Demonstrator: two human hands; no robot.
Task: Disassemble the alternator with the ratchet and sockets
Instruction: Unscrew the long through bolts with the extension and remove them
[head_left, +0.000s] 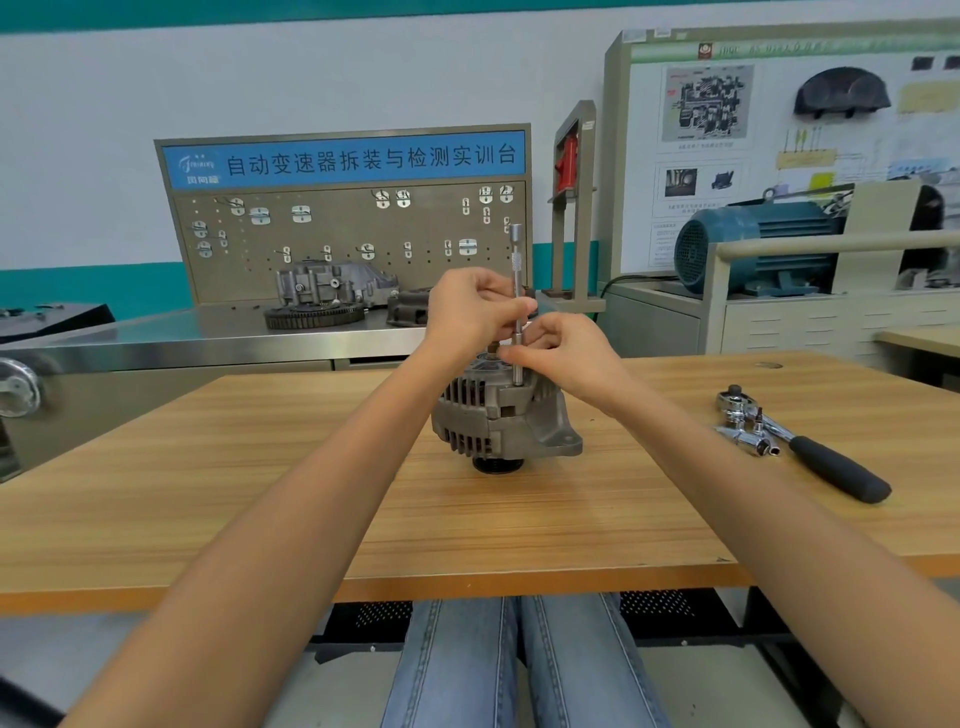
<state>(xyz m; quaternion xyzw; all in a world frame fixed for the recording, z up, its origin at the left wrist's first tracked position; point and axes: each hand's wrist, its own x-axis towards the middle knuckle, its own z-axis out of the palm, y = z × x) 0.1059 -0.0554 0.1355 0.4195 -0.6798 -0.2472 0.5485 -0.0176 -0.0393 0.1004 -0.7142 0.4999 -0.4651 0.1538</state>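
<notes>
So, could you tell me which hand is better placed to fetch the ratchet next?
The right hand, probably: the ratchet lies on the table on its side, while the left hand holds the extension bar upright on the alternator.

The left hand and right hand hide the alternator's top and the extension bar's middle. The far-right poster's small print is unreadable.

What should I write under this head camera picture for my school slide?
Both hands, left hand and right hand, hold an upright extension bar on the alternator; ratchet lies aside.
</notes>
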